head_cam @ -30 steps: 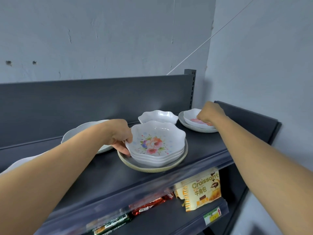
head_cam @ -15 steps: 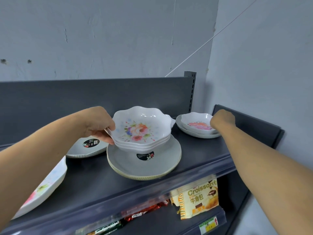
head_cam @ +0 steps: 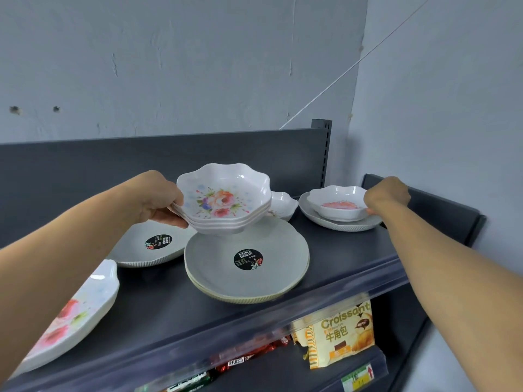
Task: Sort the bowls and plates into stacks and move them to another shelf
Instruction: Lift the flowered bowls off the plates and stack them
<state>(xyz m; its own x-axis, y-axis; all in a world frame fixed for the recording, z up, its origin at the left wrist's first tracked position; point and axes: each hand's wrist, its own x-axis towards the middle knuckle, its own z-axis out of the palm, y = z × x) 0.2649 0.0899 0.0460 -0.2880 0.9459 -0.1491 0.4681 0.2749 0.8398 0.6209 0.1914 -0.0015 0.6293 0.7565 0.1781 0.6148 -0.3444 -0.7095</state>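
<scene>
Shelf (head_cam: 158,315) of dark metal, top tier, carrying bowls and plates in several groups. The left hand (head_cam: 161,199) grips the left rim of a stack of floral bowls (head_cam: 223,202) (three scalloped rims can be counted), fingers curled round the edge, one digit showing beneath. The stack is held clear of the shelf and tilted toward the viewer, above the far edge of a pile of grey plates (head_cam: 246,264), whose top plate bears a round black sticker. The right hand (head_cam: 386,195) is closed on the right rim of a small bowl (head_cam: 336,203) with a pink motif inside; a fingertip shows under the rim. This bowl sits in a single grey plate (head_cam: 339,223) at the right end of the shelf, near the side panel. Another white bowl (head_cam: 283,205) stands between the two groups, partly hidden behind the held stack. A further grey plate (head_cam: 150,247), also stickered, lies to the left under the left wrist. A large floral dish (head_cam: 70,315) lies at the near left, partly cut off by the forearm. On the tier below: a croissant packet (head_cam: 339,332), red-wrapped bars (head_cam: 249,355) and a price tag (head_cam: 356,377).
</scene>
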